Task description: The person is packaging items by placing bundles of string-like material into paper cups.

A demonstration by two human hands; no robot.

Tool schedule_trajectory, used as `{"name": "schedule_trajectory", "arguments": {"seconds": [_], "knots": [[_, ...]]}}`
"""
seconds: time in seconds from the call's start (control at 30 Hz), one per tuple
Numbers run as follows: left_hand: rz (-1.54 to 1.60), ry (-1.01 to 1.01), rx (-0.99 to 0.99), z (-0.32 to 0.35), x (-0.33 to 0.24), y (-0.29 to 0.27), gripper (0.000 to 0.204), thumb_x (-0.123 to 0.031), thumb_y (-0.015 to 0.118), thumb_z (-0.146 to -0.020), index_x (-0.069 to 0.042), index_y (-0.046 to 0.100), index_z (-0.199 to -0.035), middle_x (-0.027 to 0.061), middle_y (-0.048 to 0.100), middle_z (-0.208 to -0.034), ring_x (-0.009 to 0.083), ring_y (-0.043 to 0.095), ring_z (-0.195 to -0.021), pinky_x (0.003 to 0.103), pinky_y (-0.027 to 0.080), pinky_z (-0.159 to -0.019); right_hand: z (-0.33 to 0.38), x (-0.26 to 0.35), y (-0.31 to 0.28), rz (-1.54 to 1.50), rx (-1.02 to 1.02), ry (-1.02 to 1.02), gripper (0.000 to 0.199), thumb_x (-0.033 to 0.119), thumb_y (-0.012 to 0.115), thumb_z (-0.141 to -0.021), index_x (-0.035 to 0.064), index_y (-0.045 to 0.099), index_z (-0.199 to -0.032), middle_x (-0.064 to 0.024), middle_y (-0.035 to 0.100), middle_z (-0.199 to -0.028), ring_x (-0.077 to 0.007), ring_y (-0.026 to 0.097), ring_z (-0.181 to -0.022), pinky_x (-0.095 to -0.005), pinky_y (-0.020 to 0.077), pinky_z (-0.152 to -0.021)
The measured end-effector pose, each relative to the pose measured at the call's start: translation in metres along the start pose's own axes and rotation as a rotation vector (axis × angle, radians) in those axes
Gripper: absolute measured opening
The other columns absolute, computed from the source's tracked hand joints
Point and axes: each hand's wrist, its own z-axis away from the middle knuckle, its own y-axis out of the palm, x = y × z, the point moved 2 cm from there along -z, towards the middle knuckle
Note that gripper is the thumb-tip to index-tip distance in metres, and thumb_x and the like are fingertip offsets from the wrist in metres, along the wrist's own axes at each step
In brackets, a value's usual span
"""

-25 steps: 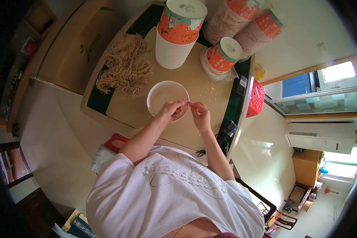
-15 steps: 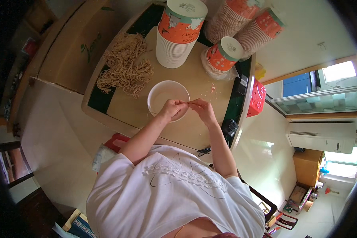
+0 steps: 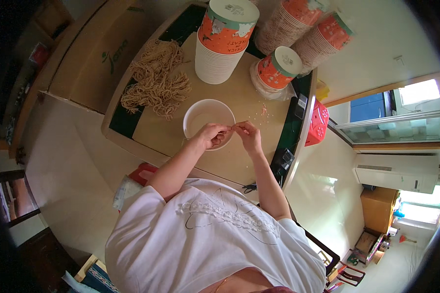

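Note:
My left hand (image 3: 213, 135) and my right hand (image 3: 249, 137) meet fingertip to fingertip over the right part of a round white paper bucket (image 3: 193, 111). Both pinch at one small spot; what lies between the fingers is too small to make out. The left hand's other fingers are curled in. The bucket stands open side up on the table, its near right rim partly covered by my hands. To the left lies a tangled heap of tan cords (image 3: 156, 80).
Beyond the bucket rises a tall stack of upside-down orange-and-white paper buckets (image 3: 220, 58). A shorter bucket stack (image 3: 274, 73) and two wrapped stacks stand at the far right. Small pink and white bits (image 3: 264, 110), a black device (image 3: 284, 158) and a large cardboard box (image 3: 95, 63) surround the work spot.
My hands still meet over the bucket, and the left fingers have curled in more. The right hand has shifted slightly. The rest of the table looks the same, apart from a small view shift.

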Motion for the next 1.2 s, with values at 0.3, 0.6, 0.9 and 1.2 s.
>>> {"name": "schedule_trajectory", "arguments": {"seconds": [0.3,0.6,0.9,1.2], "knots": [[0.158,-0.023,0.086,-0.012,0.009,-0.01,0.007,-0.012,0.062,-0.085,-0.007,0.059,-0.081,-0.0042,0.047,-0.063,0.0042,0.036,-0.05,0.018,0.023,-0.041,0.002,0.001,0.006,-0.058,-0.011,0.058,0.007,0.005,0.063,-0.084,0.0017,0.067,-0.089,-0.004,0.059,-0.086,-0.012,0.058,-0.08,-0.0231,0.0465,-0.07],[-0.096,0.195,-0.083,-0.006,-0.001,-0.006,0.005,-0.016,0.063,-0.083,-0.012,0.062,-0.084,-0.0061,0.05,-0.063,0.0018,0.04,-0.047,0.017,0.027,-0.041,0.005,0.002,0.011,-0.085,-0.018,0.019,0.01,0.007,0.067,-0.082,0.0017,0.067,-0.09,-0.0047,0.058,-0.082,-0.0106,0.055,-0.071,-0.0244,0.0458,-0.063],[-0.256,0.463,-0.301,0.001,-0.01,0.002,0.009,-0.02,0.063,-0.084,-0.012,0.06,-0.084,-0.0066,0.05,-0.063,0.0028,0.043,-0.049,0.017,0.03,-0.041,0.004,0.02,0.008,0.234,-0.03,-0.089,0.008,0.007,0.069,-0.078,0.0031,0.067,-0.085,-0.006,0.058,-0.074,-0.0127,0.054,-0.063,-0.0255,0.0442,-0.057],[-0.301,0.284,-0.2,0.004,-0.009,-0.002,0.014,-0.02,0.062,-0.086,-0.007,0.065,-0.084,-0.0011,0.061,-0.071,0.0033,0.045,-0.048,0.019,0.031,-0.04,0.005,0.018,0.009,0.23,-0.051,-0.086,0.007,0.007,0.068,-0.078,0.003,0.066,-0.083,-0.0062,0.058,-0.073,-0.0129,0.055,-0.063,-0.0257,0.0445,-0.057]]}}
